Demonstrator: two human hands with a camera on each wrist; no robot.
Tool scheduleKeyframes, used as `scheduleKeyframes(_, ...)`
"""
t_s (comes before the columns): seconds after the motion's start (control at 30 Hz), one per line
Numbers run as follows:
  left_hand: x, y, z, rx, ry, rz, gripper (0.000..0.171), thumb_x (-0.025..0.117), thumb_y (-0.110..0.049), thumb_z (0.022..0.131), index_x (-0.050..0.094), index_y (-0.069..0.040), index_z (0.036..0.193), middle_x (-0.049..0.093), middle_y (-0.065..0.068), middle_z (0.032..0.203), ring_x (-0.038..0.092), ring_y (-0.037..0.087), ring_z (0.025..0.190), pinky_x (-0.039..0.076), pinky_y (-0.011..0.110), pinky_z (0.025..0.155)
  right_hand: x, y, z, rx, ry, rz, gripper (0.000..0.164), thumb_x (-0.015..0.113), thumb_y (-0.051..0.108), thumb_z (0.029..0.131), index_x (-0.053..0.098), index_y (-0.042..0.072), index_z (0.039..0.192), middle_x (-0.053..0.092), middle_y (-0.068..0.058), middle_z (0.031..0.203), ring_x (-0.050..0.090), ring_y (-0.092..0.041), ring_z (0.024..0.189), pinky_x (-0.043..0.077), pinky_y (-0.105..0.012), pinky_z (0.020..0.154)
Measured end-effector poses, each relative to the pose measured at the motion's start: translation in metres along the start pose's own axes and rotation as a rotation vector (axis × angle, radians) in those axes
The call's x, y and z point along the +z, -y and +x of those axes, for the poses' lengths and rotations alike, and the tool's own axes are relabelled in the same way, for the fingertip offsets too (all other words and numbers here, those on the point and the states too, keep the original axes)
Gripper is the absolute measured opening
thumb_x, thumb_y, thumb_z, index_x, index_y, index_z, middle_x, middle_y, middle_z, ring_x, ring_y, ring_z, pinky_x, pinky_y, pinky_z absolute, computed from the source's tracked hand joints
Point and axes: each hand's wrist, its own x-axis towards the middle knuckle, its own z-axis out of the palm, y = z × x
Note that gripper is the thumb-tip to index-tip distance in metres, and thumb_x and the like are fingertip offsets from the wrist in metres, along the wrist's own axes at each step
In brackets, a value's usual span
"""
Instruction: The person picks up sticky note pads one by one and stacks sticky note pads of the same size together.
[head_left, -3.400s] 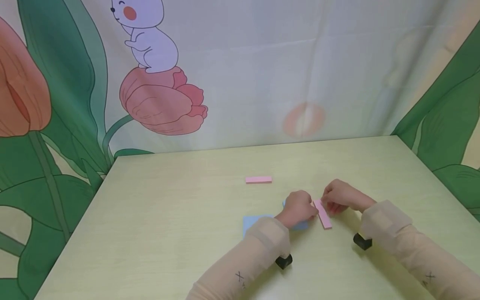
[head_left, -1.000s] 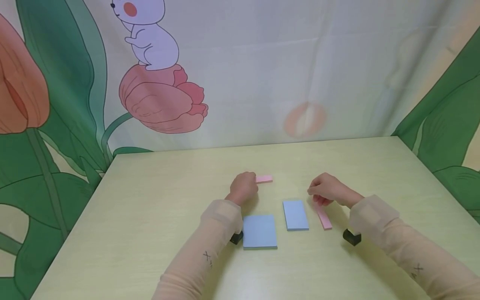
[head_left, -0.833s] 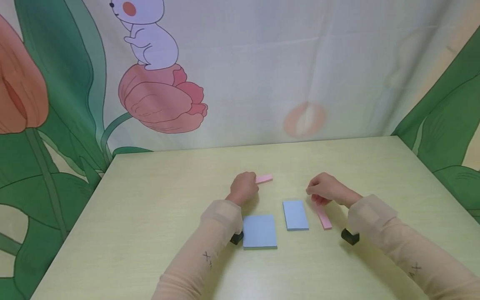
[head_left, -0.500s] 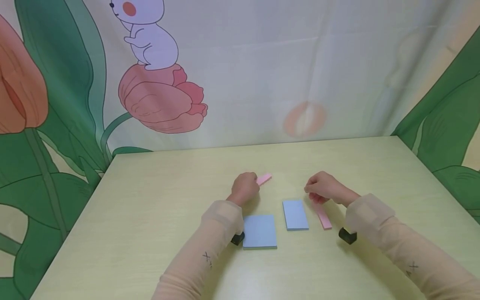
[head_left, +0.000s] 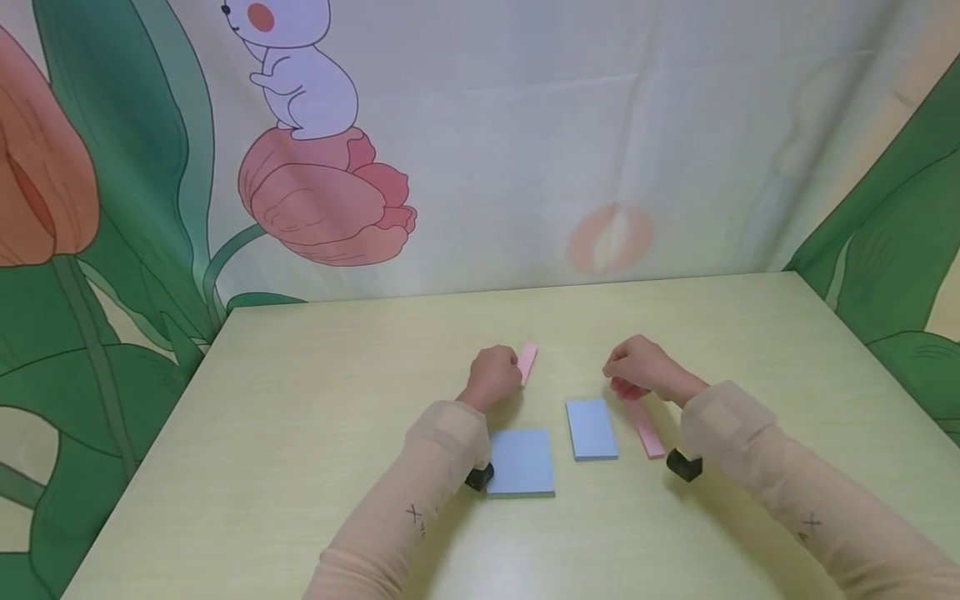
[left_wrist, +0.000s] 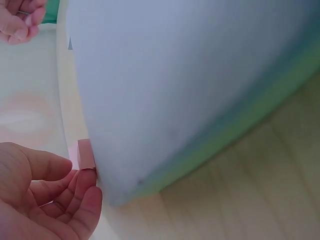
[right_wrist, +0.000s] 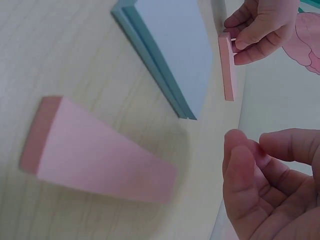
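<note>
My left hand (head_left: 494, 377) pinches the near end of a narrow pink sticky-note pad (head_left: 528, 363) lying towards the back of the table. In the left wrist view, its thumb and fingertips meet at that pink pad's end (left_wrist: 86, 155). My right hand (head_left: 645, 367) hovers above the far end of a second pink pad (head_left: 647, 435), fingers loosely curled. Seen from the right wrist, nothing is between its thumb and fingers, and the second pink pad lies apart below them. A rectangular blue pad (head_left: 591, 429) and a larger square blue pad (head_left: 521, 462) lie nearer the front.
The pads lie on a pale wooden table (head_left: 337, 433). A printed curtain (head_left: 487, 150) with tulips and a white animal hangs behind its back edge. My left wrist camera (head_left: 480, 477) is close beside the square blue pad.
My left hand went from beside the right-hand pink pad to the back one, which has turned from crosswise to nearly lengthwise. My right hand drifted left and slightly back. The blue pads stayed put.
</note>
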Motion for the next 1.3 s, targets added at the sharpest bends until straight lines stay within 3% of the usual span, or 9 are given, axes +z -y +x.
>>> scheduleKeyframes(0.17,0.001,-0.001,-0.001,0.010,-0.001,-0.041,0.011,0.047,0.001,0.079,0.054,-0.002,0.071,0.042,0.002,0.059,0.033,0.011,0.051,0.026,0.019,0.046,0.002,0.008,0.003,-0.020,-0.002,-0.006,0.022,0.049,0.008,0.085,0.058,-0.010,0.094,0.057,-0.005,0.067,0.055,-0.013,0.055,0.051,-0.026,0.057)
scheduleKeyframes(0.33,0.002,-0.001,-0.001,0.028,0.005,-0.045,0.028,0.047,0.004,0.075,0.033,-0.011,0.056,0.026,-0.002,0.051,0.024,0.009,0.046,0.020,0.019,0.042,0.007,0.015,0.007,-0.033,0.004,0.006,0.022,0.049,0.008,0.084,0.058,-0.010,0.093,0.057,-0.005,0.065,0.054,-0.013,0.054,0.050,-0.025,0.055)
scheduleKeyframes(0.4,0.002,-0.001,-0.001,0.034,0.005,-0.031,0.030,0.047,0.004,0.075,0.032,-0.012,0.054,0.026,-0.003,0.049,0.025,0.008,0.045,0.020,0.018,0.042,0.009,0.017,0.009,-0.032,0.006,0.010,0.021,0.050,0.008,0.085,0.058,-0.010,0.093,0.056,-0.005,0.065,0.054,-0.013,0.054,0.050,-0.025,0.055)
scheduleKeyframes(0.53,0.001,-0.004,-0.003,0.031,0.002,-0.016,0.024,0.047,0.003,0.076,0.043,-0.008,0.056,0.033,-0.002,0.050,0.029,0.009,0.046,0.023,0.018,0.042,0.015,0.021,0.013,-0.014,0.003,0.023,0.021,0.050,0.008,0.084,0.058,-0.009,0.093,0.057,-0.004,0.064,0.055,-0.013,0.053,0.050,-0.026,0.055)
scheduleKeyframes(0.7,0.000,-0.007,-0.006,0.013,0.003,-0.024,0.014,0.048,0.002,0.077,0.062,0.000,0.076,0.048,0.001,0.061,0.039,0.011,0.053,0.030,0.018,0.046,0.022,0.026,0.018,0.001,0.005,0.041,0.022,0.051,0.009,0.084,0.059,-0.009,0.094,0.058,-0.004,0.063,0.055,-0.012,0.052,0.050,-0.026,0.055)
scheduleKeyframes(0.97,0.000,-0.007,-0.006,0.006,-0.004,-0.005,0.015,0.048,0.001,0.077,0.063,0.000,0.079,0.048,0.001,0.063,0.039,0.011,0.055,0.030,0.018,0.046,0.029,0.031,0.025,-0.042,0.052,0.070,0.023,0.052,0.010,0.084,0.058,-0.009,0.097,0.058,-0.004,0.067,0.053,-0.011,0.056,0.050,-0.024,0.058)
scheduleKeyframes(1.3,-0.001,-0.007,-0.006,-0.001,0.002,-0.024,0.011,0.049,0.001,0.076,0.060,-0.001,0.075,0.044,0.000,0.058,0.038,0.011,0.053,0.029,0.019,0.046,0.036,0.033,0.033,0.013,0.069,0.149,0.031,0.051,0.013,0.087,0.054,-0.005,0.111,0.060,-0.013,0.092,0.054,-0.014,0.069,0.050,-0.025,0.066)
